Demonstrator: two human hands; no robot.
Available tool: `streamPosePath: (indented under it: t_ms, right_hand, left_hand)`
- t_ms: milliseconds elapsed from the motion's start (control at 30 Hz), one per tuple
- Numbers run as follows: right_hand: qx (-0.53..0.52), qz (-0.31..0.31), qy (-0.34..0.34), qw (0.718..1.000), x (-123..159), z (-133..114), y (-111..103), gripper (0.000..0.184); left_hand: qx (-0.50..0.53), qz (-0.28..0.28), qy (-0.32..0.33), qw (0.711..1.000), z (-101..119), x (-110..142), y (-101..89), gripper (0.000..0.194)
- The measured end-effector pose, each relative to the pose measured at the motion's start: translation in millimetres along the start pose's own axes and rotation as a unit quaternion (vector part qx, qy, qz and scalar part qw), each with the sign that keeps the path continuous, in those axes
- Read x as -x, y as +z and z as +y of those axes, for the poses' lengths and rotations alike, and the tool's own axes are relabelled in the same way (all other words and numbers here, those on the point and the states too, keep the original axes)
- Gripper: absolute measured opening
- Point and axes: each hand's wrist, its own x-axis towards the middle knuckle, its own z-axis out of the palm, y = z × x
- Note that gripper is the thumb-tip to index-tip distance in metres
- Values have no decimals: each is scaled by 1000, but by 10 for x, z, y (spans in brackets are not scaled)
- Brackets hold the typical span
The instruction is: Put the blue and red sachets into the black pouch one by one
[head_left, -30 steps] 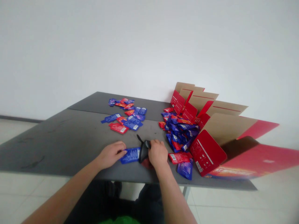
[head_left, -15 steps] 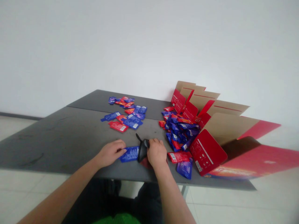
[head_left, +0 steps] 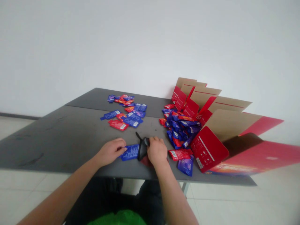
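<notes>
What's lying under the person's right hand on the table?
A black flexible item shows beside the right hand, and a red packet pokes out below it. Whatever lies directly under the palm is hidden.

Bright, even, diffuse light over the white wall (head_left: pixel 150 47); soft dark shadow inside the red cardboard box (head_left: pixel 243 145), right; faint sheen on the blue foil pouch (head_left: pixel 130 152); slight blur and wide-angle bowing toward near corners.

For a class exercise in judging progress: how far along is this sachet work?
Done, it seems: a spread of sachets lies apart on the table. In hand: the left hand touches a blue sachet; the right hand holds a black item. Left, apparently: a large heap beside the open red carton.
</notes>
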Motion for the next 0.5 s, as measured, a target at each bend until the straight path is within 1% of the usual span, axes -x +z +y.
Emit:
streamPosePath:
  t_ms: [33,67,133,167,233,267,300,333,400,467,500]
  right_hand:
    - [7,5,11,1000,-18,37,-51,14]
    - [6,15,6,1000,-20,21,-98,14]
    - [-14,38,-43,998,22,-147,-148,13]
    - [-28,45,-80,995,56,-270,-142,13]
    - [-47,37,-151,987,125,-490,-77,12]
    - [-52,26,-171,984,149,-551,-28,12]
    - [-55,17,-176,983,160,-563,21,13]
    - [-54,10,-163,985,155,-526,62,13]
    - [-43,5,-96,994,99,-344,102,13]
    - [-17,6,-19,1000,12,-131,64,15]
    - [-4,7,8,1000,-22,-57,19,15]
  left_hand:
    - [-1,-2,1,1000,-8,-1,-1,25]
    - [-2,-3,0,1000,-17,0,0,25]
    - [0,-1,0,1000,-37,4,8,24]
    - [7,7,1,1000,-45,8,13,21]
    - [33,23,11,999,-48,17,21,15]
    - [45,27,17,998,-43,21,23,14]
    - [51,28,19,998,-33,23,23,14]
    - [47,24,16,998,-22,24,21,15]
    - [21,12,4,1000,-2,19,13,20]
    - [0,7,-4,1000,9,10,3,25]
    - [-2,5,-2,1000,10,6,0,25]
